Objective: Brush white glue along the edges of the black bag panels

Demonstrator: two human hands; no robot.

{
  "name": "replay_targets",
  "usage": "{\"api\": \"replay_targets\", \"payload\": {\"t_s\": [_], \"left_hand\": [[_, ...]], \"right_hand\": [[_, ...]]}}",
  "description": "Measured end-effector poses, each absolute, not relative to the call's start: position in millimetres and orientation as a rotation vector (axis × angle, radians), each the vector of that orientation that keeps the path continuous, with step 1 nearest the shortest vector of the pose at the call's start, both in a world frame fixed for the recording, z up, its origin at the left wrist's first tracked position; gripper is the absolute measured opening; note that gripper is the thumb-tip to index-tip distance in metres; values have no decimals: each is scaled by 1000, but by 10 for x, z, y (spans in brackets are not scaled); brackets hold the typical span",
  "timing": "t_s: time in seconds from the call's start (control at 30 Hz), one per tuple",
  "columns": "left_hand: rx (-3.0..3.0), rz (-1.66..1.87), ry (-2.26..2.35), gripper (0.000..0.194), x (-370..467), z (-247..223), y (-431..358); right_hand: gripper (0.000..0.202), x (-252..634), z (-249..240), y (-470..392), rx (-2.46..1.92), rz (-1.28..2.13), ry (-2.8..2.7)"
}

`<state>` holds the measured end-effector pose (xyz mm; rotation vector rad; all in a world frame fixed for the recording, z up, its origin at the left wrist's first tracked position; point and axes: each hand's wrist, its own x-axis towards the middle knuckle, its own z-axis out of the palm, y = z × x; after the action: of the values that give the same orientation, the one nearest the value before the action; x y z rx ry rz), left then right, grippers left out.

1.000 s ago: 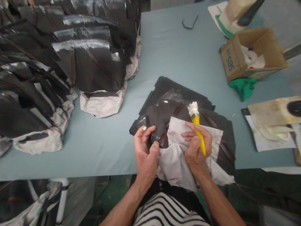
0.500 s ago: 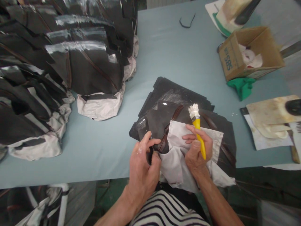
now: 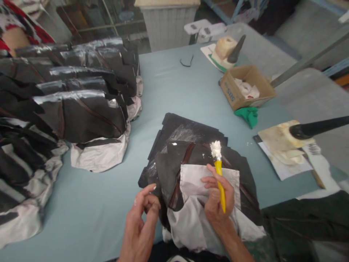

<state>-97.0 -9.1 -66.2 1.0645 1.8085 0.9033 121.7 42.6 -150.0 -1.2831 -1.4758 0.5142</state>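
My right hand (image 3: 220, 200) is closed round a yellow-handled brush (image 3: 219, 174), its bristles up and caked with white paste. That hand rests over the pale cloth lining (image 3: 192, 182) of a dark fabric piece (image 3: 169, 167) with brown strips. Beneath the piece lies a black panel (image 3: 185, 127) with whitish smears. My left hand (image 3: 144, 218) is at the left edge of the dark piece, its fingers curled with the index finger extended and a white spot on the fingertip. Nothing shows between its fingers.
Overlapping dark pieces with pale linings (image 3: 84, 120) cover the left of the blue-grey table (image 3: 160, 87). On the right are a cardboard box (image 3: 231, 91), a green cloth (image 3: 248, 115), and paste-covered blocks with black handles (image 3: 286, 136). Part of a person's arm (image 3: 13, 38) shows at the top left.
The view has tilted up, showing more behind the table. My left hand has come away from the brown strip towards the left. My right hand still holds the brush over the lining.
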Motion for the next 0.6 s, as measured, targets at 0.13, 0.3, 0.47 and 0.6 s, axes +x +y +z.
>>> {"api": "replay_targets", "payload": {"t_s": [0.13,0.3,0.47,0.6], "left_hand": [[1126,933,1903,27,-1094,-701,330],[1642,958,1658,22,-1231,-846,1107],[1741,786,1499,33,-1424,-1076,1685],[1718,654,1352,37,-1509,-1235,1861]], "right_hand": [[27,1219,-1516,412,-1274,536,-1429],[29,1205,-1522,424,-1263,504,-1399],[29,1211,-1487,422,-1317,495,-1376],[32,1240,-1450,412,-1407,543,-1345]]}}
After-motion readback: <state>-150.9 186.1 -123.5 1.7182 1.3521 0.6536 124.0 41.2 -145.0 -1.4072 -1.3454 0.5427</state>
